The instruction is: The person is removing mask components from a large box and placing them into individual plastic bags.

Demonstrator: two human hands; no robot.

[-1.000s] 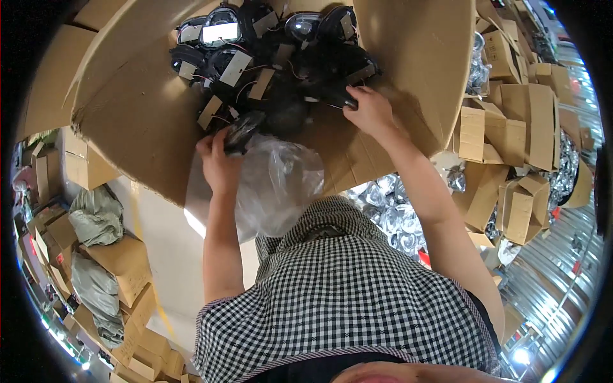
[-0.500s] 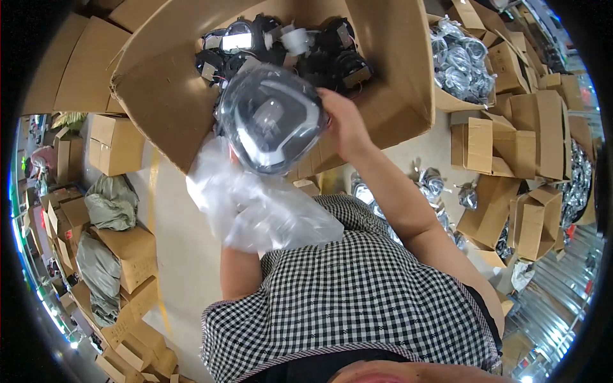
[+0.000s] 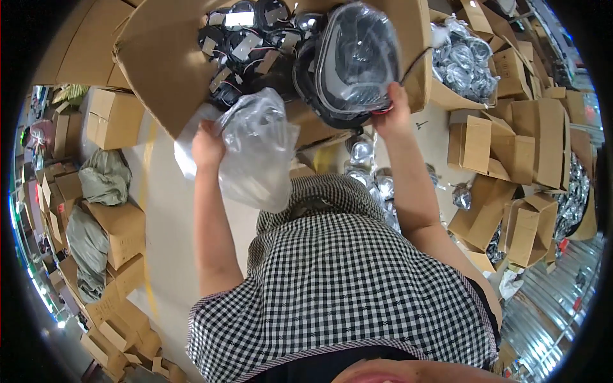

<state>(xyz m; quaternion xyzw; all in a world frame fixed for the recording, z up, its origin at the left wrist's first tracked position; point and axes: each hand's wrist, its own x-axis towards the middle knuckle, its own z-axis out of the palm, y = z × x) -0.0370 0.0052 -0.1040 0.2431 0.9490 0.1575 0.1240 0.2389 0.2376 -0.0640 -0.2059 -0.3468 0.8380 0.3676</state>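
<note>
My right hand point(image 3: 392, 113) grips the lower right edge of a black lamp unit with a clear domed cover point(image 3: 359, 60), held over the large cardboard box point(image 3: 150, 70). A thin dark wire trails off its right side. To the left, my left hand point(image 3: 208, 145) is closed on the upper edge of a clear plastic bag point(image 3: 258, 153), which hangs limp in front of the box. The bag and the lamp unit are apart. Inside the box lie several black units point(image 3: 246, 46) with pale labels and thin wires, partly hidden by the lamp unit.
Right of the box stands a carton of bagged clear parts point(image 3: 463, 67). Open cartons point(image 3: 491, 143) crowd the right side. Bagged parts point(image 3: 383, 185) lie on the floor beyond my apron point(image 3: 357, 287). Cartons with grey-green sacks point(image 3: 105, 179) line the left.
The lamp unit has moved right and up, away from the bag, with my right hand on it. My left hand, hidden before, now shows at the bag's edge on the left.
</note>
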